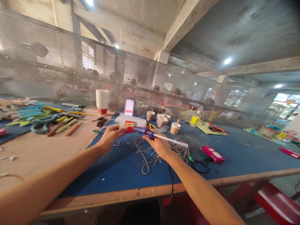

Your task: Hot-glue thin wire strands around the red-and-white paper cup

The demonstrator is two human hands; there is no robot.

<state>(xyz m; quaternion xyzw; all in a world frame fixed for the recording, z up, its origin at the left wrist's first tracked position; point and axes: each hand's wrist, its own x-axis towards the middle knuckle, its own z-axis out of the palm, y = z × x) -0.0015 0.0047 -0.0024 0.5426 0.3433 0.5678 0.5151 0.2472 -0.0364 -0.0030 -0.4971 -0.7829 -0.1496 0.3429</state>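
In my left hand [110,136] is a white and red paper cup [129,126], lying on its side with my fingers around its left end. My right hand [159,145] grips a blue hot glue gun [145,132], its nozzle at or very near the cup's side; I cannot tell if they touch. A long white glue stick [172,140] sticks out of the gun's back. Beneath my hands lie grey cord [145,167] and fine glue strands, with a tangled heap of cord [181,150] to the right.
Behind my hands stand several small cord-wrapped cups [162,122], a phone [129,107] and a cup stack [102,101]. Scissors [42,125] and markers lie left. A pink box-shaped device [213,154] with a black cable sits right. A perforated metal screen [131,75] runs along the back.
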